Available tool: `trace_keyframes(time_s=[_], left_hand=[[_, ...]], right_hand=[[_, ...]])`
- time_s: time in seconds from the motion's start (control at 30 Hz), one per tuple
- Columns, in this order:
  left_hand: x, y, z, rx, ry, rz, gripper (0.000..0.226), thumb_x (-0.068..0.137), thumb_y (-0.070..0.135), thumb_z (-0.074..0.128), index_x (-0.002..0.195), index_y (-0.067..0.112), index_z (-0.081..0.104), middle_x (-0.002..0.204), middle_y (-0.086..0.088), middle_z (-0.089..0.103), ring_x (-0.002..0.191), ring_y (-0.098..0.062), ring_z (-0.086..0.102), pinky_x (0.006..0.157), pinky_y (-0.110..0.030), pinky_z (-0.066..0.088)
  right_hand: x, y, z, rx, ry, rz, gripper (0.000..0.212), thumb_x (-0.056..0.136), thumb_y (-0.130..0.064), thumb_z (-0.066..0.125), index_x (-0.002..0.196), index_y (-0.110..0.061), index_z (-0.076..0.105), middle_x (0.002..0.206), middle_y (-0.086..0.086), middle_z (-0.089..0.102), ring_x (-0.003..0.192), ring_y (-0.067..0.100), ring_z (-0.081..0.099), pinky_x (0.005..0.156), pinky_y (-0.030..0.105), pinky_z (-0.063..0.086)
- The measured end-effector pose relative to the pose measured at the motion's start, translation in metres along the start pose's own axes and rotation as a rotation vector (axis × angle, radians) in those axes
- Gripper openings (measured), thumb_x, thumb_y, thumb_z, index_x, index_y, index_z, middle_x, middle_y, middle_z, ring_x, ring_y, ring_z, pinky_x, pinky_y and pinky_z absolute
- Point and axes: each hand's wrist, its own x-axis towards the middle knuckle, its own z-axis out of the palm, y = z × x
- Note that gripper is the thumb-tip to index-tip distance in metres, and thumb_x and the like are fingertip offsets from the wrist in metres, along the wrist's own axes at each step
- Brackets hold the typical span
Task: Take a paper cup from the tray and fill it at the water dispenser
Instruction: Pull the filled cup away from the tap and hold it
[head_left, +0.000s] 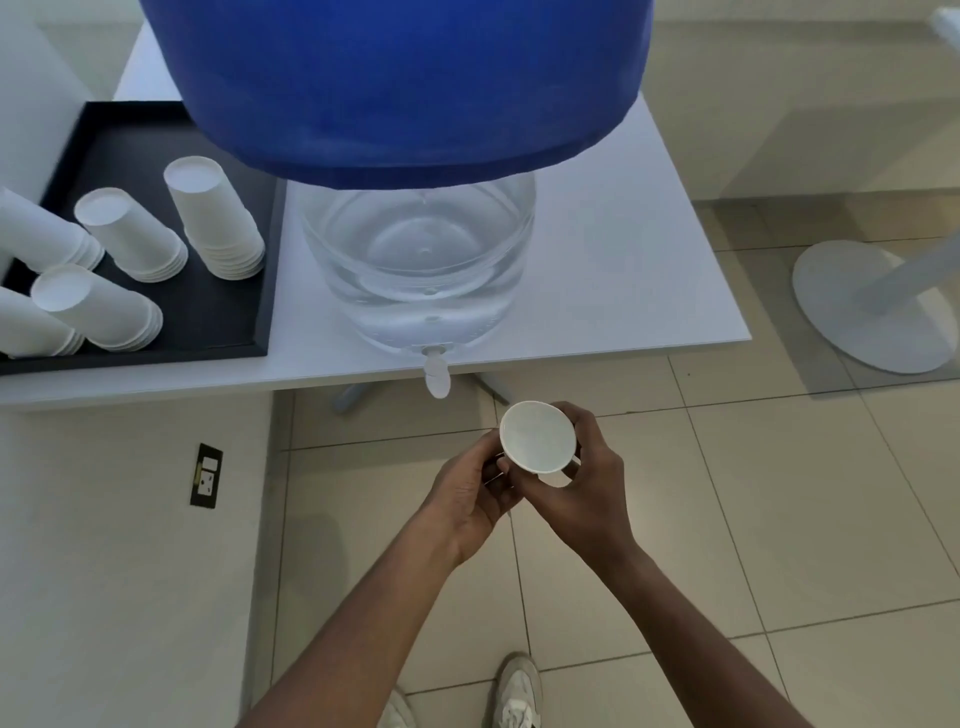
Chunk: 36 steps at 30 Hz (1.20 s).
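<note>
Fingers of the right hand (582, 483) curl around the paper cup (537, 439), mouth up, just below and right of the tap (435, 376); the left hand (470, 493) pinches its lower side, fingers partly bent. Best, I judge, to slide the cup left under the tap, keep it level, and free the left hand for the tap while the right grips gently.

i count five stacks of cups (215, 223) on one tray (228, 317), one dispenser (421, 260), one held cup (537, 439).
</note>
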Motion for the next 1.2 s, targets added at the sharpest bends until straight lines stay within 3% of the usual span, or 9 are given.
trace_keyframes(time_s=[0.2,0.3,0.47,0.63,0.77,0.9,0.97,1.1,1.2], left_hand=[[-0.001,-0.009,0.028,-0.01,0.017,-0.03,0.014,0.089,0.018,0.078,0.095,0.006,0.084,0.092,-0.016,0.064,0.09,-0.029,0.065,0.07,-0.033,0.067],[-0.001,-0.009,0.046,0.013,0.025,-0.027,0.013,0.09,0.017,0.077,0.095,0.005,0.081,0.088,-0.015,0.059,0.092,-0.031,0.06,0.071,-0.035,0.066],[0.005,0.001,0.082,0.072,0.023,0.008,0.032,0.092,0.016,0.074,0.117,-0.004,0.074,0.091,-0.018,0.055,0.097,-0.034,0.059,0.072,-0.034,0.066],[0.01,0.02,0.118,0.086,0.001,0.052,0.012,0.091,0.016,0.076,0.095,0.004,0.075,0.076,-0.01,0.058,0.078,-0.025,0.065,0.062,-0.031,0.066],[0.015,0.041,0.143,0.091,0.001,0.107,0.016,0.092,0.017,0.075,0.1,0.003,0.076,0.095,-0.017,0.071,0.082,-0.026,0.074,0.062,-0.031,0.065],[0.025,0.059,0.158,0.121,0.048,0.175,0.013,0.093,0.017,0.074,0.097,0.004,0.075,0.092,-0.013,0.076,0.086,-0.028,0.076,0.061,-0.029,0.063],[0.034,0.066,0.162,0.175,0.086,0.219,0.014,0.093,0.017,0.071,0.097,0.005,0.075,0.096,-0.012,0.077,0.091,-0.028,0.076,0.067,-0.029,0.065],[0.048,0.074,0.161,0.383,0.209,0.353,0.024,0.101,0.037,0.062,0.105,0.017,0.074,0.115,-0.01,0.076,0.111,-0.03,0.072,0.101,-0.046,0.061],[0.049,0.077,0.161,0.486,0.229,0.444,0.021,0.105,0.044,0.054,0.103,0.027,0.068,0.119,-0.005,0.073,0.108,-0.024,0.071,0.106,-0.05,0.057]], right_hand=[[-0.001,0.002,-0.026,0.009,0.033,0.0,0.066,0.074,-0.022,0.096,0.128,-0.028,0.057,0.119,-0.025,0.066,0.114,0.004,0.066,0.081,0.016,0.059],[0.002,0.001,-0.041,-0.029,0.047,-0.004,0.069,0.074,-0.022,0.096,0.128,-0.032,0.055,0.118,-0.026,0.066,0.111,0.004,0.067,0.082,0.021,0.061],[0.023,-0.006,-0.069,-0.119,0.079,-0.042,0.069,0.074,-0.029,0.095,0.131,-0.027,0.056,0.114,-0.021,0.069,0.106,0.003,0.068,0.086,0.021,0.057],[0.053,-0.019,-0.087,-0.151,0.117,-0.069,0.064,0.075,-0.026,0.094,0.128,-0.027,0.058,0.108,-0.024,0.068,0.1,-0.005,0.066,0.076,0.007,0.051],[0.082,-0.028,-0.095,-0.162,0.143,-0.105,0.062,0.076,-0.024,0.093,0.127,-0.021,0.059,0.106,-0.02,0.067,0.097,-0.01,0.065,0.07,0.008,0.052],[0.109,-0.029,-0.093,-0.155,0.161,-0.126,0.061,0.077,-0.024,0.093,0.127,-0.017,0.06,0.106,-0.027,0.063,0.098,-0.013,0.064,0.071,0.009,0.054],[0.122,-0.027,-0.089,-0.145,0.185,-0.118,0.06,0.077,-0.027,0.093,0.126,-0.017,0.06,0.105,-0.03,0.062,0.097,-0.014,0.064,0.071,0.01,0.056],[0.139,-0.016,-0.082,-0.139,0.231,-0.073,0.062,0.075,-0.032,0.094,0.124,-0.016,0.061,0.101,-0.028,0.063,0.095,-0.017,0.062,0.07,0.011,0.056],[0.148,-0.007,-0.075,-0.162,0.24,-0.046,0.062,0.074,-0.033,0.094,0.124,-0.016,0.061,0.104,-0.017,0.066,0.095,-0.018,0.06,0.074,0.02,0.059]])
